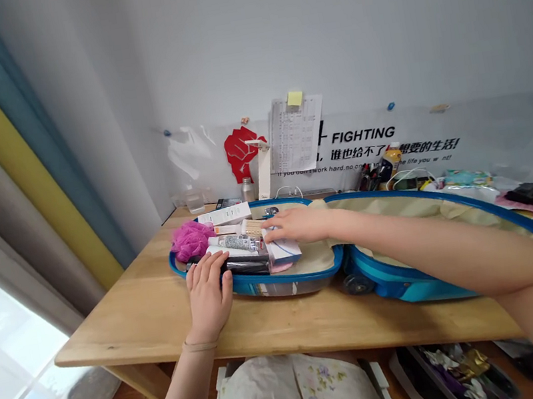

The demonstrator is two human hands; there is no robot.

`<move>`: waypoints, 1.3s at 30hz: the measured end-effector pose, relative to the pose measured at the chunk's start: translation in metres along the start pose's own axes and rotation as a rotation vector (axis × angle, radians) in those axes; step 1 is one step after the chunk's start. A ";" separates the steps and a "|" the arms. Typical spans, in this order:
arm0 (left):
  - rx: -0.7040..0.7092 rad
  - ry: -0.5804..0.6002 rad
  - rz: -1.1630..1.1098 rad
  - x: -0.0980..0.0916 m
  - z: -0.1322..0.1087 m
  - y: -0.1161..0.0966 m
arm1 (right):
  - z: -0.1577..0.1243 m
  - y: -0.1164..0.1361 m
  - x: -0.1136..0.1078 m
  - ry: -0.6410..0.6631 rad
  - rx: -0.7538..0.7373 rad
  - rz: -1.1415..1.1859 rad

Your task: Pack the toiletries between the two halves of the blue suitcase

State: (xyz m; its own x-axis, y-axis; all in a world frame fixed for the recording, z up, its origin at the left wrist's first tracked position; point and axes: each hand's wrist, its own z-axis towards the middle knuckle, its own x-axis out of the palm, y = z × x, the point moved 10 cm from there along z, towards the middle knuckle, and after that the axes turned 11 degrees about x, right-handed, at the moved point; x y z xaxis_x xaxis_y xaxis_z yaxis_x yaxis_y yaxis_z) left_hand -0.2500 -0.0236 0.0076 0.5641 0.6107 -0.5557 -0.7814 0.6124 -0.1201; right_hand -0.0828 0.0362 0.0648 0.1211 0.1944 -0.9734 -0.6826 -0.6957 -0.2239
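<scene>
A blue suitcase (289, 281) lies open on the wooden table, its left half loaded with small goods. My left hand (210, 292) rests over the near rim, fingers stretched out, touching a white item beside a black package (247, 266). Across the right part of that half reaches my right hand (298, 225), its fingers extended over a white and blue box (285, 250) and next to a bundle of thin wooden sticks (253, 228). Around them are a purple bath puff (192, 239), a silvery patterned tube (235, 242) and a long white box (225, 215).
The suitcase's other half (402, 225), cream-lined, spreads to the right under my forearm. Behind stand a white desk lamp (264, 173), a small bottle (247, 189) and a yellow-labelled bottle (390, 159). Below the table's right side is a bin (456, 372) with wrappers.
</scene>
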 end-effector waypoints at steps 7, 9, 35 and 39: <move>0.001 0.001 0.010 0.002 -0.002 0.002 | -0.003 -0.007 0.036 0.165 0.053 0.126; 0.000 0.004 0.007 0.002 -0.002 0.002 | -0.007 -0.017 0.039 0.162 0.102 0.180; 0.105 0.017 0.063 0.003 -0.005 -0.014 | -0.212 -0.089 -0.049 -0.409 0.886 0.301; 0.246 0.068 0.032 0.011 0.001 -0.060 | -0.317 -0.117 -0.016 -0.463 1.275 0.219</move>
State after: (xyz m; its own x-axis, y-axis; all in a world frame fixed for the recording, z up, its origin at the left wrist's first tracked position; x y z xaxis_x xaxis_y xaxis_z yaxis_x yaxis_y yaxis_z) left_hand -0.1965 -0.0528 0.0096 0.5145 0.6017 -0.6110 -0.7056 0.7020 0.0972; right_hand 0.2234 -0.1047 0.0909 -0.1513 0.5499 -0.8214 -0.8698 0.3208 0.3750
